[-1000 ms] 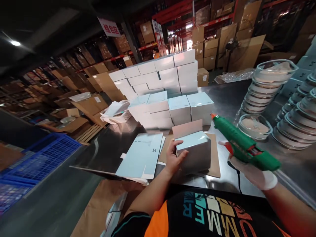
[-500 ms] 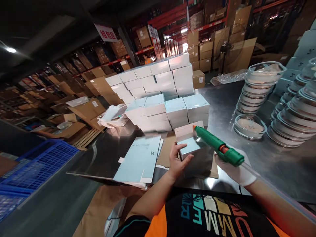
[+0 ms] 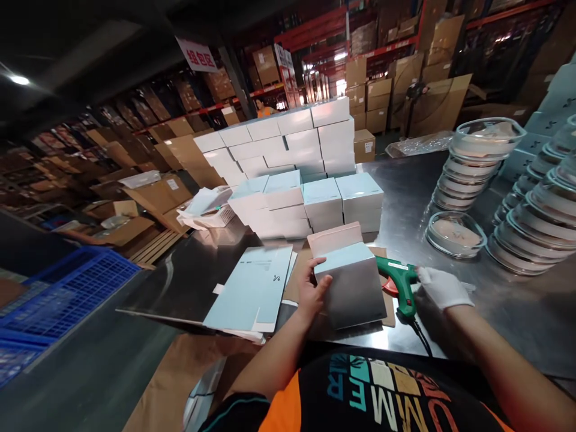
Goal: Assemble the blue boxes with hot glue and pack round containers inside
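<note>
A pale blue-white carton [image 3: 353, 288] stands in front of me, its far flap [image 3: 335, 237] raised. My left hand [image 3: 312, 288] grips its left side, thumb on the near face and fingers at the top edge. Right of the carton, a green glue gun [image 3: 400, 279] lies on the table, its handle toward me and its nozzle hidden behind the carton. My right hand [image 3: 443, 288], in a white glove, is at the gun's rear end, off the handle, with fingers loosely bent. Part of a clear glue stick shows beside the glove. Brown cardboard [image 3: 389, 309] lies under the carton.
Flat pale blue carton sheets [image 3: 247, 288] lie at left. Stacked white boxes [image 3: 288, 144] form a wall at the back. Stacks of clear round containers [image 3: 468, 174] stand at right, near a single container [image 3: 455, 233]. A white basket [image 3: 209, 216] and blue crate [image 3: 67, 300] are further left.
The glue gun has gone from my right hand's grip above the carton down to the table at right. My right hand has shifted off its handle. The carton is tilted and turned in my left hand.
</note>
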The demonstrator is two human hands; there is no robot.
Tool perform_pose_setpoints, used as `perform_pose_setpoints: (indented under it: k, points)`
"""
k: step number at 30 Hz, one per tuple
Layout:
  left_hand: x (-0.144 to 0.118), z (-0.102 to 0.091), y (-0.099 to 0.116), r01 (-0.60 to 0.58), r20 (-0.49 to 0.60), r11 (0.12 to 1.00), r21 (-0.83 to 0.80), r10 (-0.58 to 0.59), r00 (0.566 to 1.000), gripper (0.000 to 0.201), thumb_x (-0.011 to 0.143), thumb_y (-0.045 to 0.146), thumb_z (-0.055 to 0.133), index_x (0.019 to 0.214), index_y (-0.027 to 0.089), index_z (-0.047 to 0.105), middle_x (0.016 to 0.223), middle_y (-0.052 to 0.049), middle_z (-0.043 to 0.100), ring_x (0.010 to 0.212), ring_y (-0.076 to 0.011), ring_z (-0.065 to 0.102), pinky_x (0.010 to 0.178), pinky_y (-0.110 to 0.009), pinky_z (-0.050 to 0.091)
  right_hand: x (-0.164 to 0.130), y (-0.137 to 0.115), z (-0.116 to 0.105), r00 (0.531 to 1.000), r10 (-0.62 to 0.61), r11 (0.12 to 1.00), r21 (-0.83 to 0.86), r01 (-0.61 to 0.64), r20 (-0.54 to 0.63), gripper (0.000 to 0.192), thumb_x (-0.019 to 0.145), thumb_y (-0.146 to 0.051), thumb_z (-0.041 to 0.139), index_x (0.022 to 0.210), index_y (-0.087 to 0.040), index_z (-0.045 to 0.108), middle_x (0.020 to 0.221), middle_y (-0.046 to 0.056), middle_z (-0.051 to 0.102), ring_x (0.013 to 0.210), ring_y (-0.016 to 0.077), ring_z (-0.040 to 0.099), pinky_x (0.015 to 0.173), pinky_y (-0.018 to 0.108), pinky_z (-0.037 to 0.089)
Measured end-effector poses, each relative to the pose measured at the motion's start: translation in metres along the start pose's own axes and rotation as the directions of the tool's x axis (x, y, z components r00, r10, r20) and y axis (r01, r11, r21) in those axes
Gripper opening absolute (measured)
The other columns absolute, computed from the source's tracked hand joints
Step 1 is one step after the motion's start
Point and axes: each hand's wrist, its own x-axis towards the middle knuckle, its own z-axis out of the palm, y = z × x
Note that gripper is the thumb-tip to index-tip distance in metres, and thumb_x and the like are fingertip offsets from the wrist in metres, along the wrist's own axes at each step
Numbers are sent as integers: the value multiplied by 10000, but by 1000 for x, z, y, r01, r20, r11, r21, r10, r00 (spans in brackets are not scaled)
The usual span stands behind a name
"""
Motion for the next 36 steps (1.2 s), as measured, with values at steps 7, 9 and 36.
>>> perform_pose_setpoints:
  k: [7, 9, 36]
  points:
    - [1, 3, -11, -60, 102, 998, -20, 62, 993, 759, 750, 889, 763, 1082, 207, 792, 1058, -120, 754, 1074, -330, 722, 974, -440, 552, -13, -74, 48, 969, -222, 944, 275, 185, 109, 505, 887, -551, 611, 1282, -240, 661, 1234, 108, 772, 1096, 271, 752, 939, 372, 631]
    - [1, 2, -13, -58, 112, 998, 23, 55, 992, 772, 748, 913, 740, 1056, 207, 796, 1082, -134, 756, 1146, -350, 713, 1026, -467, 542, -15, -88, 59, 949, -267, 931, 299, 209, 167, 406, 859, -452, 603, 1185, -225, 684, 1103, 91, 776, 1030, 272, 737, 936, 379, 625]
    - [8, -20, 1, -391, 331, 920, -33, 379, 864, 652, 937, 634, 756, 1484, 298, 644, 1436, -187, 739, 1481, -364, 618, 1233, -627, 491, -28, -30, 52, 862, -414, 910, 144, 388, 291, 940, 710, -293, 787, 1606, -265, 506, 1567, 151, 641, 1264, 329, 744, 1030, 461, 654]
